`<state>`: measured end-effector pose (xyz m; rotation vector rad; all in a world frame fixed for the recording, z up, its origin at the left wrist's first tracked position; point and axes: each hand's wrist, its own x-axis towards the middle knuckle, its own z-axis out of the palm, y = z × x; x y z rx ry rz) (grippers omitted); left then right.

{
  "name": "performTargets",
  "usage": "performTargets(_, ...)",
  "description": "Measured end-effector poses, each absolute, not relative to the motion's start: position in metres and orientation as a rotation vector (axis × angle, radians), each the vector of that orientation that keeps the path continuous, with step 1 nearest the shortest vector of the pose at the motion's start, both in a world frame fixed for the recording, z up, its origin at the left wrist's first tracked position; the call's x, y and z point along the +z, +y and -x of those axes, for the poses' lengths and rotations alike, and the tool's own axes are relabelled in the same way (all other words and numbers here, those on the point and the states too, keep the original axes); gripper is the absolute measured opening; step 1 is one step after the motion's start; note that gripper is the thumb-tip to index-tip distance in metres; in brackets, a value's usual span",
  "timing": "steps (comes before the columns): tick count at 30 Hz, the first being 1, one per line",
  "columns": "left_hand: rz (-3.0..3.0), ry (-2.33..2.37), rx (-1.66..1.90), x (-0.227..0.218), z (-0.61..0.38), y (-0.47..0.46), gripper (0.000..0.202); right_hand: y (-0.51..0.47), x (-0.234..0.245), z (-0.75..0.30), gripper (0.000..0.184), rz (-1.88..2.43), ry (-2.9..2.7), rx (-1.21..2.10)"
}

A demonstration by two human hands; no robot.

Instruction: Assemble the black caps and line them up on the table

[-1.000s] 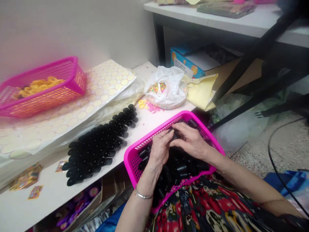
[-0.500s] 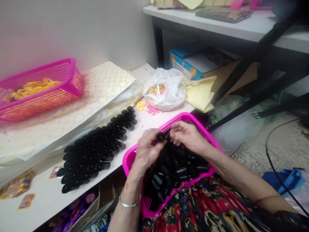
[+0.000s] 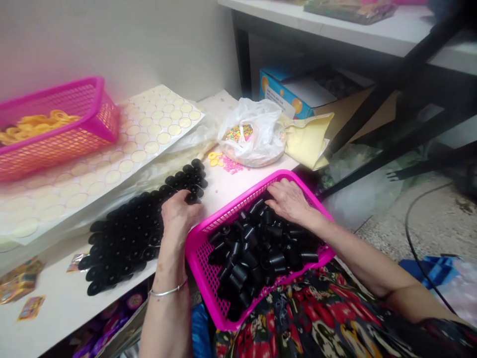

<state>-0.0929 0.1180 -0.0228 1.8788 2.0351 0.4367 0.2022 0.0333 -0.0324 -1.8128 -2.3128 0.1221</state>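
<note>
Left hand (image 3: 179,213) over bench (image 3: 220,193), grip narrow around 1 black cylinder (image 3: 191,198), right hand (image 3: 288,200) in pink basket (image 3: 193,256), its grip unclear

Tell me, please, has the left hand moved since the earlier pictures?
Yes: the left hand moved left, from over the nearer basket to the black pieces on the table.

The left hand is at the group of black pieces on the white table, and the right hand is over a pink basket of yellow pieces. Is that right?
Not quite: the head view shows the right hand over a pink basket of black pieces, not yellow ones. The left hand is at the black group on the table.
</note>
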Motion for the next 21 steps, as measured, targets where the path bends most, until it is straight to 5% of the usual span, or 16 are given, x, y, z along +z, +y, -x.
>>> performTargets(10, -2.208, 2.100, 0.037, -0.008, 0.076, 0.116, 0.022, 0.035, -0.038, -0.202, 0.009, 1.721, -2.426, 0.095)
performTargets(17, -2.391, 2.141, 0.386, 0.004, 0.059, 0.090, 0.017, 0.020, -0.031, -0.225, 0.029, 1.534, -1.736, 0.470)
performTargets(21, -2.594, 1.741, 0.528, 0.006, 0.019, 0.083, 0.016, 0.005, -0.025, -0.243, 0.025, 1.473, -1.450, 0.584)
